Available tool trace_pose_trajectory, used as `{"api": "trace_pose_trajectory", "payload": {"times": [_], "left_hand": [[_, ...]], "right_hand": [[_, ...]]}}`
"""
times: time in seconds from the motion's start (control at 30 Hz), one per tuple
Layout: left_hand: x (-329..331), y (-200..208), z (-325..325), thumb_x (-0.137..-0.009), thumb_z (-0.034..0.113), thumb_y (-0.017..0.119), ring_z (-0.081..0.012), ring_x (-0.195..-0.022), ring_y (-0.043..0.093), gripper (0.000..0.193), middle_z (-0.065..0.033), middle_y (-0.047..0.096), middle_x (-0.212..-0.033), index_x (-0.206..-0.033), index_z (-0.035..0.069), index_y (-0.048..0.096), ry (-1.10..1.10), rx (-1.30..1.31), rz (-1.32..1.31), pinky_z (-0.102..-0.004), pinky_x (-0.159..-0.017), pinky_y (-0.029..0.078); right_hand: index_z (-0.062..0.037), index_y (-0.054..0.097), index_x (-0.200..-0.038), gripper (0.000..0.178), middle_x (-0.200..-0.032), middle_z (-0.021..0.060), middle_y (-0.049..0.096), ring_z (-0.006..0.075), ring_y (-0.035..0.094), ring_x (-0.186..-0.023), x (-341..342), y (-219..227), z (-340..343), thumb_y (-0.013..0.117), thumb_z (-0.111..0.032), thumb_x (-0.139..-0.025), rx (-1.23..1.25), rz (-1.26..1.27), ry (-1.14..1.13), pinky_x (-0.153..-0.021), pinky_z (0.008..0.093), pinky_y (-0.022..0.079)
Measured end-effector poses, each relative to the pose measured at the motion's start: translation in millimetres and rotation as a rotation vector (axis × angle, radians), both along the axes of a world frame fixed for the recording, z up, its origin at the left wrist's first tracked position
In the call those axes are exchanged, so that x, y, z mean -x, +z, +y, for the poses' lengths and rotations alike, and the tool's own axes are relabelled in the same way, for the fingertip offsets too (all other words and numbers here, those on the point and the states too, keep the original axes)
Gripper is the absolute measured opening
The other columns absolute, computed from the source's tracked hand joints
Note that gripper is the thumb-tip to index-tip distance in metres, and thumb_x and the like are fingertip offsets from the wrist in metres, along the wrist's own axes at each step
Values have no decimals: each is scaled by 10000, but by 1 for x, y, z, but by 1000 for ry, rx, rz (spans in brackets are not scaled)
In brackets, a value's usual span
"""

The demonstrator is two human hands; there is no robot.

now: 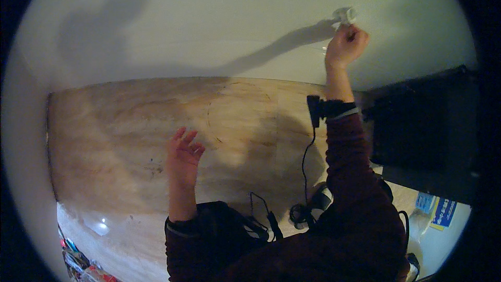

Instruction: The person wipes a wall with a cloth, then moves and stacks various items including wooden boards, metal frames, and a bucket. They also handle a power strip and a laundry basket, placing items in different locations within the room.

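Fingers (350,32) around one white fitting (345,14)

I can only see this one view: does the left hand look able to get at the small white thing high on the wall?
Probably not readily: the left hand hovers open over the wooden panel, well apart from the small white thing, which the right hand already grips.

Blue-and-white rectangular packages (437,210) at lower right, below dark screen (425,125); colourful packets (78,263) at lower left.
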State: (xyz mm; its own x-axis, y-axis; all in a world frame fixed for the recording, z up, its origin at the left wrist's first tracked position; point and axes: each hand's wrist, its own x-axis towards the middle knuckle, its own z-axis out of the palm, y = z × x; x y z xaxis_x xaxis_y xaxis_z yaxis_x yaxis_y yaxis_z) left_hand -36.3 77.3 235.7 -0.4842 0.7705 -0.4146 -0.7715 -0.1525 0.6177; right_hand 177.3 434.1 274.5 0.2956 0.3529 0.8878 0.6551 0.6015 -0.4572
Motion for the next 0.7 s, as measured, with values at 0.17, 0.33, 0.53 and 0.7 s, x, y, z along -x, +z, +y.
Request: {"api": "trace_pose_trajectory", "payload": {"times": [0.17, 0.33, 0.53, 0.7], "left_hand": [[-12, 3, -1, -815, 238, 459, -207, -755, 553, 357, -118, 536, -1014, -1129, 73, 418, 0, 53, 47, -341, -722, 449], [-13, 0, -4, -817, 245, 457, -192, -762, 547, 365, -117, 529, -1017, -1132, 68, 406, 4, 27, 83, -330, -722, 446], [-1, -9, -13, -818, 252, 453, -180, -775, 537, 361, -112, 520, -1029, -1126, 69, 409, 80, 15, 51, -309, -717, 439], [4, -17, -16, -815, 260, 457, -185, -763, 538, 352, -115, 521, -1025, -1112, 74, 419, 91, -16, 22, -311, -711, 443]], "right_hand": [[-32, 496, -690, 61, -650, 96, 437, 234, 421, -633, 51, -81, -31, 536, 10, -671, 247, 65, 153, -542, 331, 351], [-42, 520, -721, 133, -733, 118, 507, 272, 474, -693, 81, -84, -85, 542, 25, -608, 342, -329, 606, -589, 343, 384], [-79, 526, -792, 151, -729, 108, 522, 301, 471, -636, 96, 131, -41, 560, -69, -645, -577, -663, 407, -543, 384, 372], [-31, 511, -890, 196, -805, 134, 534, 287, 506, -744, 98, 175, -5, 540, -127, -722, -477, -630, 320, -655, 363, 407]]}}
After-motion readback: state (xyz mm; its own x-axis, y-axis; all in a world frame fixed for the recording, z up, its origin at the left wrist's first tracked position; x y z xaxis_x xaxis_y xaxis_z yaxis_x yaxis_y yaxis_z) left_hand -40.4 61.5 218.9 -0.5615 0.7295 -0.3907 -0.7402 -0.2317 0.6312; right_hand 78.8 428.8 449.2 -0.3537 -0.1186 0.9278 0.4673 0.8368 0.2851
